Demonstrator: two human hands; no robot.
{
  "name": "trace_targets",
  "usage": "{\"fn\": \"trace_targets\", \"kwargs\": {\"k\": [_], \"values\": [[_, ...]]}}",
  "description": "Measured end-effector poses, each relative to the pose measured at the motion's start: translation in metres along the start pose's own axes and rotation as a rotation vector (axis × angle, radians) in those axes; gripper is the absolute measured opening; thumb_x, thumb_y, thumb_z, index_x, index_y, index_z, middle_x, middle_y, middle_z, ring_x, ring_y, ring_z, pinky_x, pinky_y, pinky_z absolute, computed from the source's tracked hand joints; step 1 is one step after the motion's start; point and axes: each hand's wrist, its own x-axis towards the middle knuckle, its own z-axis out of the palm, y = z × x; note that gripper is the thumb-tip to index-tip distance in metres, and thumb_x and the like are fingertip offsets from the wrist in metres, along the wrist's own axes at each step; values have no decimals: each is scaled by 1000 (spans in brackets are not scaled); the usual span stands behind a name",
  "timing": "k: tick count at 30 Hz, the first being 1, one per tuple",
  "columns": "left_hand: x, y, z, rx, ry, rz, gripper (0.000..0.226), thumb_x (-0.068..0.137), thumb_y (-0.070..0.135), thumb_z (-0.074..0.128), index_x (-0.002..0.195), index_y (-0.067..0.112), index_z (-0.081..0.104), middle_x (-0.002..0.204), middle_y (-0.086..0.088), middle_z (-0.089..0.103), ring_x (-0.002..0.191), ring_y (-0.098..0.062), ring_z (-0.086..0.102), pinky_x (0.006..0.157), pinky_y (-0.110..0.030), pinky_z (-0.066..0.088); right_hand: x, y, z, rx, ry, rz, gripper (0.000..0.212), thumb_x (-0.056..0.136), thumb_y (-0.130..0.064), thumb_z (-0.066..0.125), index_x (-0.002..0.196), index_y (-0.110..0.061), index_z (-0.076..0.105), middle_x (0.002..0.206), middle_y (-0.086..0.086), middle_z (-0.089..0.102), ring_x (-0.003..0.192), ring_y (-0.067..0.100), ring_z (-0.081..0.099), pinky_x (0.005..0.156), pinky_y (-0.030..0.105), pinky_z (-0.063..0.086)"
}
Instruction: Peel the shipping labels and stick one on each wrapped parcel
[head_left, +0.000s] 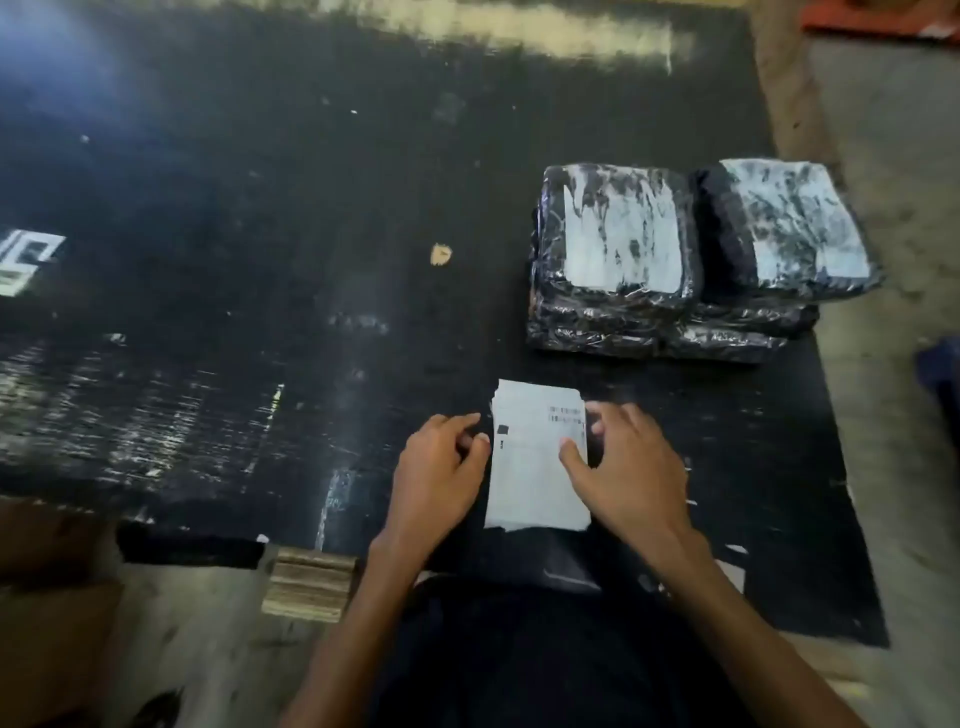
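Lower centre: our right hand (626, 467) grips the white paper shipping-label stack (530, 483), thumb on top; our left hand (441, 470) curls at its left edge, grip unclear to us.

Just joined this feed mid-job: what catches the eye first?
The white stack of shipping labels near the front edge of the black table, with the left hand at its left edge and the right hand holding its right edge, thumb on top. Behind it to the right, two piles of black wrapped parcels stand side by side, each topped with a white label.
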Motion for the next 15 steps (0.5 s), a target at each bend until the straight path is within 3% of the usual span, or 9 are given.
{"fn": "trace_targets", "kwargs": {"k": [3, 6, 10, 12, 15], "values": [[-5, 6, 5, 37, -48, -36, 38, 101, 31, 57, 133, 16, 69, 89, 7, 60, 76, -13, 61, 79, -33, 53, 1, 8, 0, -55, -29, 50, 47, 93, -53, 56, 131, -27, 63, 118, -7, 66, 113, 18, 62, 83, 34, 45], [-10, 14, 8, 72, -94, -75, 35, 101, 35, 54, 119, 12, 74, 90, 1, 62, 77, -19, 64, 76, -38, 55, 0, 9, 0, -17, -80, 55, 31, 92, -51, 58, 107, -29, 74, 100, -9, 70, 91, 15, 65, 70, 29, 47], [-10, 18, 8, 153, -152, -60, 35, 104, 41, 49, 102, 15, 72, 94, 0, 59, 76, -16, 60, 60, -23, 43, 2, 7, 1, -42, -124, 25, 33, 93, -51, 55, 89, -23, 72, 84, -8, 62, 80, 18, 62, 61, 31, 44], [-11, 20, 8, 167, -199, -46, 34, 105, 42, 47, 106, 18, 72, 100, 2, 57, 78, -14, 59, 59, -18, 36, 4, 6, 1, -76, -171, 17, 36, 95, -53, 51, 87, -23, 68, 86, -6, 57, 80, 20, 60, 62, 32, 42], [-10, 24, 10, 166, -266, -57, 38, 106, 44, 45, 123, 20, 68, 111, 3, 55, 87, -13, 60, 68, -22, 44, 7, 6, -1, -73, -242, 8, 42, 99, -54, 45, 105, -21, 71, 100, -1, 59, 90, 22, 62, 71, 35, 49]]}}
